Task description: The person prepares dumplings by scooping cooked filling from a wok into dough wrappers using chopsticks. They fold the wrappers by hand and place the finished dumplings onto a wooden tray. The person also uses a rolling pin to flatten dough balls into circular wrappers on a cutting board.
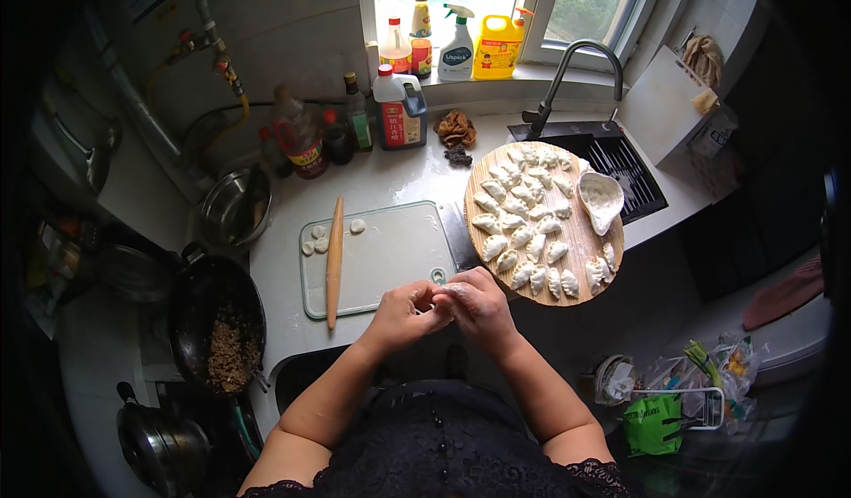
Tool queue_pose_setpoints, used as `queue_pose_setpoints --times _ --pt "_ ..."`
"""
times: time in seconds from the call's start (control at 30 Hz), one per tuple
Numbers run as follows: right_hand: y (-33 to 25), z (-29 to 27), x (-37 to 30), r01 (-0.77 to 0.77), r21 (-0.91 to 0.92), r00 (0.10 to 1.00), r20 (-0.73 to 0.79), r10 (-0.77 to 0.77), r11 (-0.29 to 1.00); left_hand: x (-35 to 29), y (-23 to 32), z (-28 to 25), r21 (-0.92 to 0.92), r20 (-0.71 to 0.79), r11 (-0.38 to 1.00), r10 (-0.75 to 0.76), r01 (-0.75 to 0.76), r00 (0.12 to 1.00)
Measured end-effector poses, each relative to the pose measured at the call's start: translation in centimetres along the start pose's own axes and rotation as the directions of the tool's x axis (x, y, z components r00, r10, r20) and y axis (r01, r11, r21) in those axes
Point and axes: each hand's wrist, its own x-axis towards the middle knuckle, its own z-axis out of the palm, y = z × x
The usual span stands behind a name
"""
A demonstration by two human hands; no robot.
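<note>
Left hand [406, 312] and right hand [479, 303] are held together, fingertips pinched closed on a small piece of dough [441, 298], mostly hidden between them, just above the front edge of the counter [399, 174]. A cutting board [390, 254] lies just behind the hands, with a rolling pin [334, 261] across its left part and small dough rounds [316, 239] beside it. To the right, a round wooden board [585, 241] is covered with folded dumplings [523, 232]. A pan of minced filling [228, 354] sits at left.
</note>
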Motion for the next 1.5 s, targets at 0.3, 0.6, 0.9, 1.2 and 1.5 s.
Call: queue_pose_setpoints --times 0.3,0.6,0.9,1.2,1.5 --pt "1.0 0.0 -0.1 -0.087 -0.157 0.994 0.051 0.096 0.984 0.0 0.2 0.4 -0.313 0.089 0.919 -0.221 0.238 0.971" --pt "1.0 -0.3 0.2 -0.198 -0.071 0.978 0.053 0.202 0.978 0.5 0.4 0.3 -0.370 0.068 0.895 -0.242 0.249 0.968" --pt "1.8 -0.4 0.6 -0.241 -0.034 0.968 0.062 0.243 0.970 1.4 0.8 0.3 -0.429 0.080 0.866 -0.246 0.257 0.966" --pt "2.3 -0.9 0.8 -0.245 -0.053 0.969 0.021 0.246 0.968 2.3 1.6 0.3 -0.462 0.122 0.831 -0.285 0.309 0.951" --pt "3.4 -2.2 0.7 -0.272 -0.012 0.962 -0.022 0.272 0.962 3.9 1.8 1.7 -0.485 0.131 0.824 -0.262 0.293 0.956"
